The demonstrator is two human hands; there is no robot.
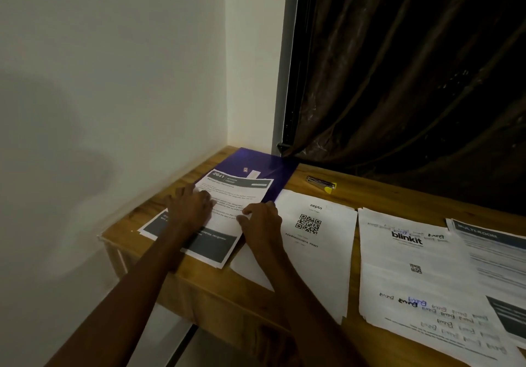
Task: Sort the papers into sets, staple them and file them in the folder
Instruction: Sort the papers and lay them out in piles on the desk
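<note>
Left hand (191,206) pressing flat on a printed set with dark header bands (227,204), fingers spread and fairly straight; right hand (262,218) at the set's right edge, fingers curled down onto the paper, whether pinching the edge or only pressing it impossible to tell; set lying on the purple folder (256,163) at the far left corner of the wooden surface (313,180), its lower part hanging past the folder's near edge and over another dark-banded sheet beneath; not yet tucked in, judging by how much still overhangs. Risks from here: sheets fanning apart if pushed from one side only, since no staple visible on this set; corner catching on the folder's edge and creasing; the lower dark-banded sheet dragged along with the top one and filed in the wrong set; folder sliding toward the wall under the push, with nothing bracing it. Folder the only container in view; holding, or carrying on top, just this one set, which of the two unclear. Beside the right hand, a zepto sheet (316,224) with a QR code; further right a blinkit stack (410,253) with scribbles, then a blue-headed stack (492,253) at the frame's edge; all three outside the folder. Yellow stapler (321,182) lying near the dark curtain (412,67), well apart from both hands.
</note>
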